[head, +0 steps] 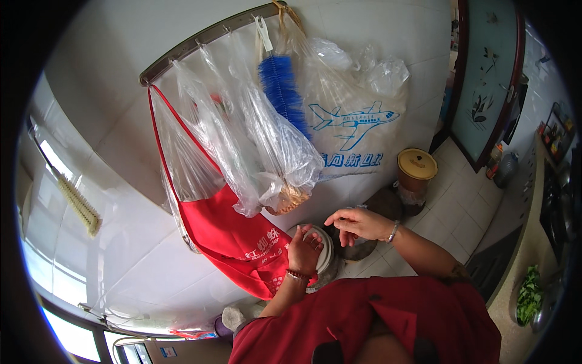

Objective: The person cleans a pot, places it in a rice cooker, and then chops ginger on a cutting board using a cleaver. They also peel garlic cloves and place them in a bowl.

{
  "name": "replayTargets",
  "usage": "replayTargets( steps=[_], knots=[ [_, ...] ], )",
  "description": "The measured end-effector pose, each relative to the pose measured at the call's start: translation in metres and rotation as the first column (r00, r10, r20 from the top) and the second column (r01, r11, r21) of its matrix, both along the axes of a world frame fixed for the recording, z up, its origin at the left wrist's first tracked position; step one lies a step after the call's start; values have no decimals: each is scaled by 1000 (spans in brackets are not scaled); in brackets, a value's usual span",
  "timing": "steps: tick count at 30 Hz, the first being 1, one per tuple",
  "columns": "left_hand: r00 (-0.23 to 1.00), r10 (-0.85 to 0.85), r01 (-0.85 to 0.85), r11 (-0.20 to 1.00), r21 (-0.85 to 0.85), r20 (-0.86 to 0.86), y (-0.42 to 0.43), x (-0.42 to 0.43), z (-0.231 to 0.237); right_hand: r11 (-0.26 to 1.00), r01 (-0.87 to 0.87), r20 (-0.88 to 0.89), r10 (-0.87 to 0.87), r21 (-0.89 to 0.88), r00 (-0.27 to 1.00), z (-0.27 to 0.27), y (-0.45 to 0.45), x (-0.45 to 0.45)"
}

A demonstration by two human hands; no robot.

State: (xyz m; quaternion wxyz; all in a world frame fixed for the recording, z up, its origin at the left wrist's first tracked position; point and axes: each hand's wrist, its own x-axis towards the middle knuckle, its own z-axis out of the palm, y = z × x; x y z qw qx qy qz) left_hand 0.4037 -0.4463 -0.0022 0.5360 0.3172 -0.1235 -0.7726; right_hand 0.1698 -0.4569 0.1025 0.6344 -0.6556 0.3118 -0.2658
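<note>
My left hand is raised palm up with its fingers loosely curled and nothing in it. It is in front of a red apron and overlaps the pale lid of a floor container. My right hand hangs to the right of it, index finger stretched towards the left hand and the other fingers drooping; I see nothing in its grasp. Above both hands, clear plastic bags, one with brownish contents at its bottom, hang from a metal hook rail beside a blue bristle brush.
A large printed plastic bag stuffed with more bags hangs right of the brush. A brown pot with a yellow lid stands on the tiled floor. At right are a glass door and a counter with leafy greens. A pale brush hangs left.
</note>
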Motion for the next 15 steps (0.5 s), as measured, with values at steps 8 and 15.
replayTargets(
  steps=[8,15],
  knots=[
    [990,118,-118,993,-3,72,-7,-16,-11,996,89,49,-90,15,995,-10,-2,-19],
    [924,305,-317,948,14,232,-10,-34,-9,992,119,48,-121,43,991,-17,0,-59]
  ],
)
